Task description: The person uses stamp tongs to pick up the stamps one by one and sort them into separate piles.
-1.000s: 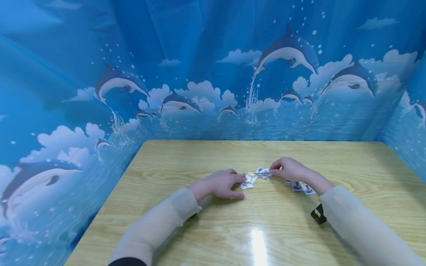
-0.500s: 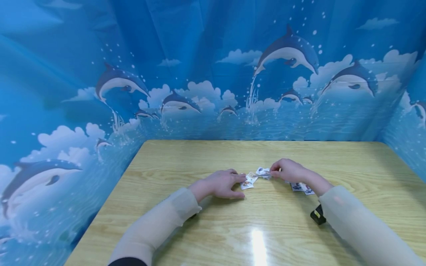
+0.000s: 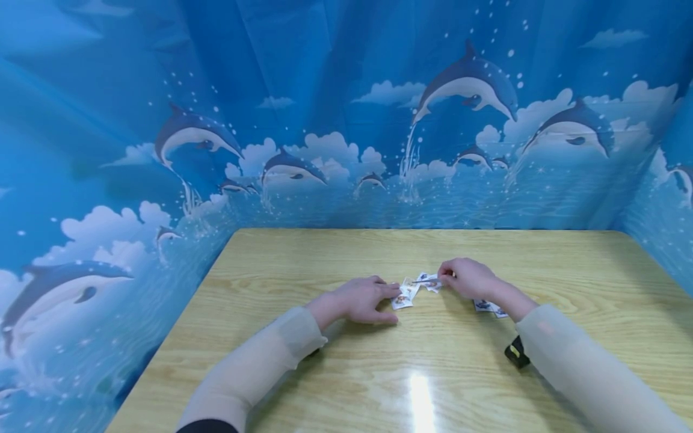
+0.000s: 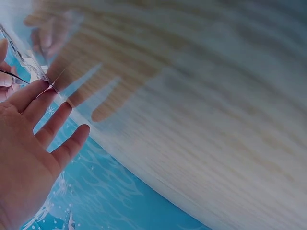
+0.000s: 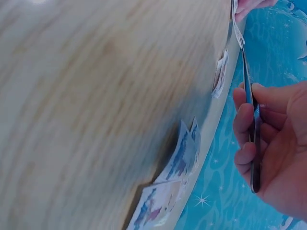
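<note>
In the head view my right hand (image 3: 467,278) pinches a pair of tweezers (image 3: 426,281). The right wrist view shows the thumb and fingers around the dark metal tweezers (image 5: 252,129), whose tips touch a small white paper piece (image 5: 238,32). My left hand (image 3: 368,300) lies with fairly straight fingers on the table, the fingertips on printed paper pieces (image 3: 402,300). Spread fingers of the left hand (image 4: 43,129) show in the left wrist view. Another printed piece (image 3: 432,281) lies near the right fingertips. Whether the tweezers grip the paper cannot be told.
More printed paper pieces (image 3: 483,305) lie partly under the right wrist; their corners curl up in the right wrist view. A black object with a yellow mark (image 3: 517,353) sits by the right sleeve. Behind the wooden table (image 3: 346,252) hangs a blue dolphin curtain (image 3: 335,90).
The tweezers' tips have shifted slightly over the middle paper piece, dipping and then rising again. The right wrist has moved a little to the left. My left hand has stayed in place.
</note>
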A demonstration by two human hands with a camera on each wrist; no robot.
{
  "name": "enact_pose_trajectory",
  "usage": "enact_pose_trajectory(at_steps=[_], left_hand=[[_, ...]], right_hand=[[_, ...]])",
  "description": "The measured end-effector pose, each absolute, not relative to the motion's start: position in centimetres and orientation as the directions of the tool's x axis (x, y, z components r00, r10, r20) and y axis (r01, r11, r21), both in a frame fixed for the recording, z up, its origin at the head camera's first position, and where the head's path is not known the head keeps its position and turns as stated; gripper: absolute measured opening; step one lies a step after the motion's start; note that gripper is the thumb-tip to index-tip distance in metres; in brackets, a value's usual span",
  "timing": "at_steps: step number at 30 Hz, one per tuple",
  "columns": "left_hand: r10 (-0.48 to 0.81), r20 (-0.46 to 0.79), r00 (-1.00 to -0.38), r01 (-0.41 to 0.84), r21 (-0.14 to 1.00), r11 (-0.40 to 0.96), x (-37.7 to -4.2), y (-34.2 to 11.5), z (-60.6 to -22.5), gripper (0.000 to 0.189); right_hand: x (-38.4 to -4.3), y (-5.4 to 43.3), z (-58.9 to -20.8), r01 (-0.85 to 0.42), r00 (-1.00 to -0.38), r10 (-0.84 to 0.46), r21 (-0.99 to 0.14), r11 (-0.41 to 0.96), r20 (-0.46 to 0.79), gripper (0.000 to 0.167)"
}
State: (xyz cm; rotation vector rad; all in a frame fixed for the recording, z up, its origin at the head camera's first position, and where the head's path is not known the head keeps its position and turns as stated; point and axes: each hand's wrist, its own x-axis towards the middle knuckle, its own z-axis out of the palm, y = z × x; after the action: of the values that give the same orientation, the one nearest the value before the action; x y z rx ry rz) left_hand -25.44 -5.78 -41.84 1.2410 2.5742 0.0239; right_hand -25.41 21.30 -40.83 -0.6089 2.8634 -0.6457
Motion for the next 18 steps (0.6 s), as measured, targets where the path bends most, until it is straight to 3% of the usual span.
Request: enact_pose_trajectory(at_steps=[18], left_hand=[[0.764,-0.252,-0.594,0.759,0.139,0.636,-25.5,-5.8,-42.0,0.073]], right_hand=[[-24.3,24.1,-38.4,-0.321,-0.935,-0.356,-0.421,0.848,-0.004,0.017]])
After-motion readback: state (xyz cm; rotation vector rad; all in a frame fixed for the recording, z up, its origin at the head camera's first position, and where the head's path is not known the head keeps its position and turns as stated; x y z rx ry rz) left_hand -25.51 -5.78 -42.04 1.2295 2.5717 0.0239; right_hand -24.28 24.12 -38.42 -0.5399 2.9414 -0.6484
